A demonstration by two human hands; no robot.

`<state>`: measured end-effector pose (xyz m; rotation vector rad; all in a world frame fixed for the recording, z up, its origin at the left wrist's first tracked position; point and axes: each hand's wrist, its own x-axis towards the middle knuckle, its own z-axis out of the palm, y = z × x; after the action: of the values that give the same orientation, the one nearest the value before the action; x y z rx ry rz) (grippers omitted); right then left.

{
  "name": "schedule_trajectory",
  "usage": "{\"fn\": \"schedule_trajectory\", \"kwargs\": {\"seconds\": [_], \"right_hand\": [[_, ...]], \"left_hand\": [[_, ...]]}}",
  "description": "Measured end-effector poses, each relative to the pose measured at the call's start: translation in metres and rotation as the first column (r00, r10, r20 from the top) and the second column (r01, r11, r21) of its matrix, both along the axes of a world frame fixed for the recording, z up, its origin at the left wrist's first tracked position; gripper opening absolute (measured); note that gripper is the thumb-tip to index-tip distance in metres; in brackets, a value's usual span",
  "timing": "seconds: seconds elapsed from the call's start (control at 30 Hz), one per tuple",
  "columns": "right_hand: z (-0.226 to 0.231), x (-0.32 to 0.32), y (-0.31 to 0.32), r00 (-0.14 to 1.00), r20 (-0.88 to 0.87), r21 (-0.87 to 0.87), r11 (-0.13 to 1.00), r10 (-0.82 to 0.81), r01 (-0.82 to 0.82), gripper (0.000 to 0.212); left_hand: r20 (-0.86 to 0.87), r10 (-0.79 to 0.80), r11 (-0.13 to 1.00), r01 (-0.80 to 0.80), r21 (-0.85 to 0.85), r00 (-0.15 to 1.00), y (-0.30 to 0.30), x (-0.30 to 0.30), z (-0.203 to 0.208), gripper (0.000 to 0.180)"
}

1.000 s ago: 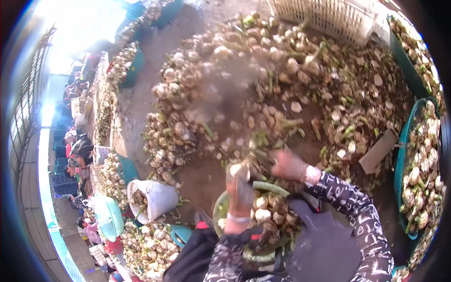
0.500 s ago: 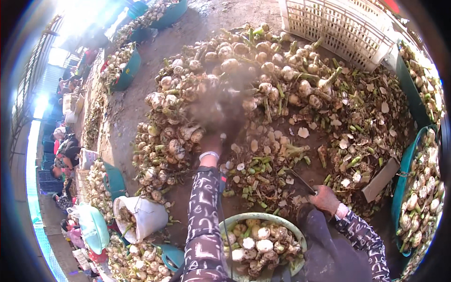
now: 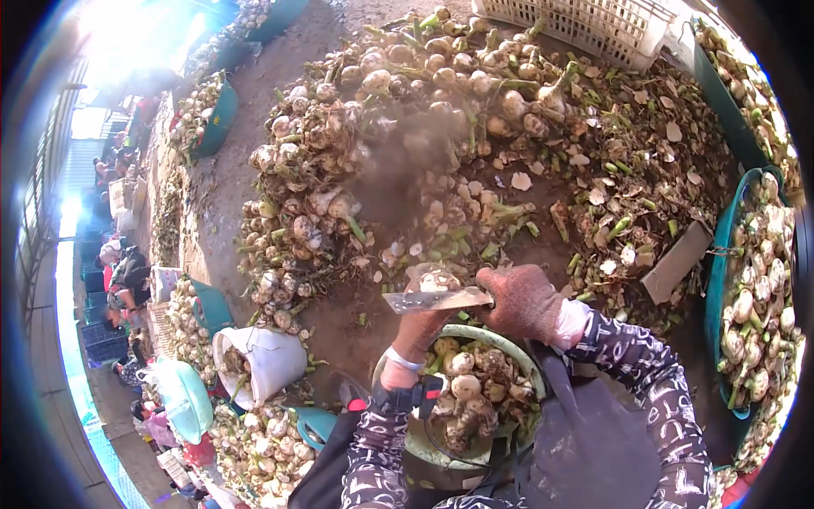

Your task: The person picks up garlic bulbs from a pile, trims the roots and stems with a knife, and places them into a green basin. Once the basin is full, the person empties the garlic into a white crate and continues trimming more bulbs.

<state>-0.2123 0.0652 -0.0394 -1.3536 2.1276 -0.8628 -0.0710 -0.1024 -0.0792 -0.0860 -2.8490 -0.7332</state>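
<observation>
In front of me, my gloved right hand (image 3: 521, 310) is closed round the handle of a knife (image 3: 437, 300). Its broad blade points left and crosses over my gloved left hand (image 3: 420, 335). That hand is closed on a garlic bulb (image 3: 435, 280), whose whitish face shows just beyond the blade; the blade hides part of the fingers. Directly below both hands sits a round pale green basin (image 3: 413, 445) with trimmed garlic bulbs (image 3: 466, 388) in it. Patterned dark sleeves cover both forearms.
A big heap of untrimmed garlic (image 3: 331, 119) curves round the far side. Cut stems and peelings (image 3: 627, 178) litter the ground at right. Teal tubs (image 3: 725, 280) of garlic line the right edge. A white bucket (image 3: 275, 365) lies tipped at left; a cream crate (image 3: 585, 30) stands far off.
My left hand has drawn back from the heap and now holds a garlic bulb above the basin. My right hand has brought the knife left and up to it.
</observation>
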Motion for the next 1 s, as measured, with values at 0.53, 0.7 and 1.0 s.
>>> {"fn": "schedule_trajectory", "kwargs": {"seconds": [0.53,0.7,1.0], "right_hand": [[-0.085,-0.01,0.059,0.897,0.168,0.282,0.892,-0.408,0.353,0.035],[-0.072,-0.012,0.039,0.814,0.401,0.091,0.902,-0.421,0.422,0.036],[-0.079,0.022,0.012,0.974,0.223,0.433,0.899,-0.035,-0.067,0.032]], "left_hand": [[0.079,0.607,0.74,-0.599,0.308,0.791,0.029,0.012,0.025,0.055],[0.313,0.585,-0.15,-0.28,0.948,0.748,0.03,0.021,0.005,0.028],[0.29,0.383,-0.586,-0.012,0.81,0.877,0.049,0.016,0.039,0.037]]}}
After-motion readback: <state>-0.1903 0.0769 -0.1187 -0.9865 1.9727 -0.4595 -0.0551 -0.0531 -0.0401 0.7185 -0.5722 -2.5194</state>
